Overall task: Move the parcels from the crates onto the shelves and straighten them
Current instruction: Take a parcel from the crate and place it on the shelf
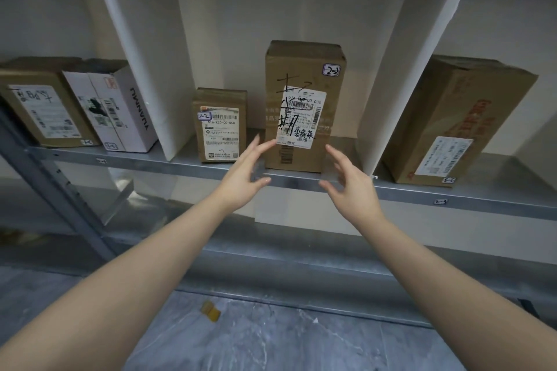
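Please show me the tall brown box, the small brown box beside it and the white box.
tall brown box (304,105), head view, on its white label
small brown box (220,126), head view, on its white label
white box (111,108), head view, on its front face

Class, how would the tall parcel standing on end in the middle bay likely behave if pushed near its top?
The tall parcel stands on its small end, so it may tip rather than slide. Its cardboard looks stiff, so it probably won't flex. A low push likely slides it on the smooth metal shelf.
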The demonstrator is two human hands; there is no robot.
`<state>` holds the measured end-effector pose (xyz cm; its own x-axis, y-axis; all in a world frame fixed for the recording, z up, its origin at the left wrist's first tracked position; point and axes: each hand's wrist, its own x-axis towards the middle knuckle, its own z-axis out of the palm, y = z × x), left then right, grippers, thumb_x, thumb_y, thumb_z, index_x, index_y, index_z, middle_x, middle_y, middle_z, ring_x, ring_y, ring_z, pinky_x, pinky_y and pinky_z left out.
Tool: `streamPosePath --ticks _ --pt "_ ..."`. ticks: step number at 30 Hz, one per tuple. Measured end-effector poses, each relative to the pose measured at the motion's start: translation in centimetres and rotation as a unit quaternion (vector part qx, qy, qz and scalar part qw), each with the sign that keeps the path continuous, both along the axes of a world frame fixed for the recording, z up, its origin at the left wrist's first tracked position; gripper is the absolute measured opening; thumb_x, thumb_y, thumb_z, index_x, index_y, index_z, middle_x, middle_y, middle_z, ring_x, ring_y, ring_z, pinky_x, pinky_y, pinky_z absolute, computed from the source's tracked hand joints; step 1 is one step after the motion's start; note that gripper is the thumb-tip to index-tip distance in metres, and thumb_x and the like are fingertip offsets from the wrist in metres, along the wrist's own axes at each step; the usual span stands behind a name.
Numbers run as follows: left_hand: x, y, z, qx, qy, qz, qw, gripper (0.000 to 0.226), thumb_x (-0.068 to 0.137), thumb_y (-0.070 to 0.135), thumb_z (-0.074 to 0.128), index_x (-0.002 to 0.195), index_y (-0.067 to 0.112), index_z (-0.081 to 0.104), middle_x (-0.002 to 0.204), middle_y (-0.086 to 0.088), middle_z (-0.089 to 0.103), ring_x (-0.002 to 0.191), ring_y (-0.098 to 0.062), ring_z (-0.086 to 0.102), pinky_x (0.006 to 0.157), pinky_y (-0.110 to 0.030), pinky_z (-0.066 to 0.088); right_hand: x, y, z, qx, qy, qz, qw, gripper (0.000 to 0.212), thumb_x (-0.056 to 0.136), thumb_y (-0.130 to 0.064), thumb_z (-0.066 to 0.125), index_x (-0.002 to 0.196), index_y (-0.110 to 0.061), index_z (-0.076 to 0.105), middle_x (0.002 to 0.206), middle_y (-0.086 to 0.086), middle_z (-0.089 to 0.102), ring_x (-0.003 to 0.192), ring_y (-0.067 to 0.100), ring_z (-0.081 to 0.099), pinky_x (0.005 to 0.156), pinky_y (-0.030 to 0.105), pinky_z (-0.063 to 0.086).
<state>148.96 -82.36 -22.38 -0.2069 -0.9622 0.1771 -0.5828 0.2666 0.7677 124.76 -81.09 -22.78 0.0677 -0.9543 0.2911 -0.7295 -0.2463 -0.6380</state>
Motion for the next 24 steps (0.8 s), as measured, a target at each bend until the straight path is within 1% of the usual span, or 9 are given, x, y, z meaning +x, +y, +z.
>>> streamPosePath --ticks 2,4,8,10,13,15,16,21,24 --pt "0.4 2.3 1.9 0.004 -0.054 0.004 0.999 0.071 0.096 0.018 0.063 0.146 0.056 0.028 0.165 0.02 0.006 0.15 -0.01 0.017 0.119 -0.041 0.023 -0.2 1.7 2.4 0.017 0.054 -0.001 0.998 0.069 0.092 -0.034 0.065 0.148 -0.045 0.027 0.157 -0.006 0.033 0.132 0.022 0.049 0.109 0.041 0.041" --pt "0.7 4.4 4.7 0.007 -0.112 -0.011 0.994 0.068 0.097 0.029 0.062 0.148 0.055 0.025 0.165 0.02 0.006 0.151 -0.011 0.017 0.119 -0.044 0.021 -0.5 3.4 5.5 0.039 0.119 0.018 0.992 0.064 0.095 -0.039 0.059 0.15 -0.042 0.027 0.159 -0.003 0.028 0.135 0.025 0.045 0.11 0.041 0.037" --pt "0.1 7.5 11.9 0.037 -0.24 -0.054 0.968 0.07 0.099 0.045 0.054 0.154 0.049 0.01 0.167 0.009 -0.003 0.154 -0.02 0.0 0.124 -0.048 0.007 -1.6 7.0 12.0 0.117 0.217 0.049 0.968 0.067 0.098 -0.051 0.044 0.155 -0.032 0.016 0.162 0.005 0.02 0.149 0.024 0.018 0.118 0.039 0.022" --pt "-1.0 9.3 16.0 0.063 -0.286 -0.07 0.953 0.072 0.1 0.047 0.05 0.155 0.045 0.005 0.167 0.006 -0.006 0.154 -0.023 -0.006 0.124 -0.049 0.002 -2.5 9.3 15.5 0.166 0.229 0.054 0.958 0.07 0.098 -0.055 0.04 0.156 -0.031 0.008 0.163 0.006 0.015 0.15 0.024 0.013 0.119 0.039 0.019" --pt "-3.8 11.9 22.1 0.076 -0.302 -0.082 0.947 0.071 0.102 0.045 0.047 0.157 0.041 0.002 0.167 0.004 -0.006 0.154 -0.025 -0.008 0.124 -0.05 0.003 -4.8 13.6 20.8 0.208 0.155 0.036 0.965 0.07 0.098 -0.055 0.041 0.156 -0.033 0.008 0.16 0.006 0.024 0.147 0.025 0.025 0.116 0.039 0.026" --pt "-6.7 13.5 25.7 0.067 -0.313 -0.102 0.942 0.071 0.102 0.046 0.046 0.157 0.039 0.002 0.167 0.002 -0.004 0.154 -0.024 -0.007 0.124 -0.048 0.002 -7.1 17.0 23.5 0.205 0.102 0.01 0.973 0.069 0.097 -0.054 0.044 0.156 -0.031 0.014 0.158 0.005 0.031 0.142 0.026 0.033 0.114 0.039 0.03" --pt "-8.3 14.3 27.2 0.064 -0.318 -0.119 0.938 0.071 0.102 0.047 0.046 0.157 0.039 0.002 0.167 0.001 -0.004 0.154 -0.024 -0.007 0.124 -0.047 0.002 -8.6 18.8 24.6 0.2 0.096 -0.006 0.975 0.069 0.097 -0.055 0.044 0.156 -0.03 0.016 0.157 0.004 0.032 0.142 0.026 0.033 0.113 0.039 0.03" --pt "-20.1 17.5 33.3 0.036 -0.33 -0.223 0.917 0.071 0.101 0.047 0.048 0.158 0.035 0.008 0.167 -0.001 0.001 0.154 -0.025 -0.003 0.125 -0.045 0.003 -18.5 26.9 28.8 0.195 0.17 -0.09 0.962 0.074 0.095 -0.061 0.041 0.156 -0.029 0.014 0.161 0.003 0.022 0.15 0.029 0.008 0.121 0.044 0.015" --pt "-29.7 19.6 35.3 -0.002 -0.315 -0.292 0.903 0.068 0.101 0.046 0.049 0.158 0.028 0.016 0.167 -0.003 0.011 0.154 -0.025 0.006 0.124 -0.042 0.007 -26.2 31.8 30.9 0.211 0.201 -0.155 0.944 0.075 0.095 -0.063 0.037 0.156 -0.029 0.012 0.162 0.007 0.018 0.15 0.03 0.008 0.121 0.048 0.013"
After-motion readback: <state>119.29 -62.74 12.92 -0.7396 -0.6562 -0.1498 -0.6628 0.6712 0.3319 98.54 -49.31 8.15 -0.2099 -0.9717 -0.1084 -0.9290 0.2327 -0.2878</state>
